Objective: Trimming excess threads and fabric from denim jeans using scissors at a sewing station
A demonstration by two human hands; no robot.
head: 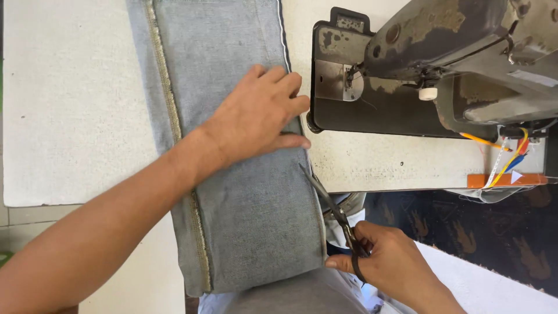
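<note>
Head view: a strip of grey denim [244,192] is laid across a white worktable [70,104] beside a worn sewing machine [430,64]. It is pressed flat by the left hand [256,113], fingers spread. Scissors [337,218] are gripped by the right hand [386,261] at its edge, above dark patterned flooring [494,232].

The single view comes from a camera on the person's head, looking steeply down and slightly forward from close range. The near edge takes in the left hand [256,119] and right hand [386,256]; the far right holds the sewing machine [430,64], and the white table [70,104] fills the far left. No second view overlaps it.
</note>
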